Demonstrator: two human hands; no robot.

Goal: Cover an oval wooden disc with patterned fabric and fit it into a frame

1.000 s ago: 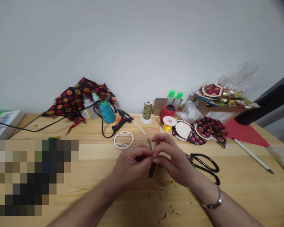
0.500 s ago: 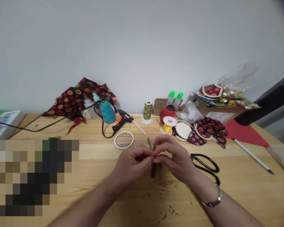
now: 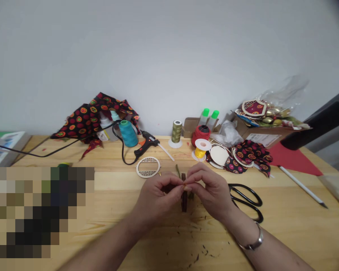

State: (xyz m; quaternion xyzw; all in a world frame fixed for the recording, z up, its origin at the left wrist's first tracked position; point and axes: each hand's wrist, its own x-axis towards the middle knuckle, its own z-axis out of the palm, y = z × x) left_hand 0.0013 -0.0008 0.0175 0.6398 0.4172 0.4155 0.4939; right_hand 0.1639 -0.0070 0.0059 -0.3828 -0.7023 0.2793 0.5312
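Since the earlier frame, our right hand (image 3: pixel 210 190) has eased slightly rightward, and more of the slim, dark maroon, flat-looking piece (image 3: pixel 184 203) shows between it and our left hand (image 3: pixel 159 192).

On each hand, thumb and forefinger are closed to a fine pinch, the two pairs of tips nearly meeting across the dark piece. They appear to have hold of a thin orange strand (image 3: pixel 184 184), though it is too small for us to be sure; how the other fingers brace the work is hidden.

We would do well to keep both pinches level, draw the strand out evenly and in small pulls, and stop the dark piece from twisting, since uneven tension could tip it.

That piece stands close to upright, edge towards us, over the pale wooden tabletop (image 3: pixel 110 195); we cannot tell whether its lower end touches the wood. It looks narrow and stiff, with a straight lower part; any pattern on its faces is turned from view. Just behind it pokes up a short olive-green stalk-like bit (image 3: pixel 177 170).
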